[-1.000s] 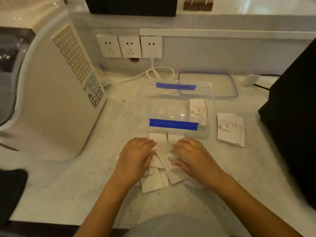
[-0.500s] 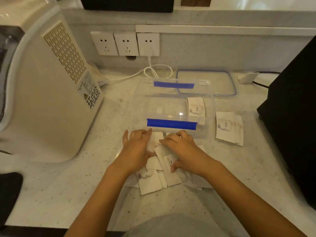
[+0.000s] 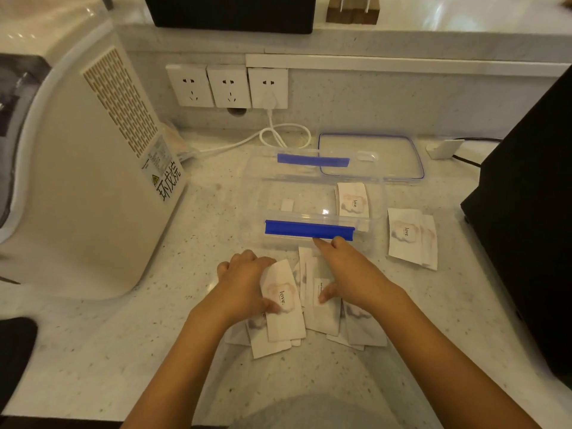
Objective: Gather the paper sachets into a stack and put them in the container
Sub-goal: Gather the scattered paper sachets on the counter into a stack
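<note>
- Left hand [image 3: 244, 284] pinches a "love" sachet [image 3: 283, 301], thumb on its face, fingers curled behind.
- Right hand [image 3: 349, 274] lies flat, fingers spread, on the loose sachet pile [image 3: 322, 311] on the counter [image 3: 123, 351].
- Clear container [image 3: 312, 196] at 12 o'clock of the pile, sachets inside at its right end.
- Small sachet stack [image 3: 408, 235] at 3 o'clock of the container.

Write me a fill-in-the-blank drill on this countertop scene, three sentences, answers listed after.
1. The left hand grips a sachet printed with the word ____.
2. The clear container has clips coloured ____.
3. The container's lid lies on the counter, so the container is ____.

Answers: love; blue; open
</note>
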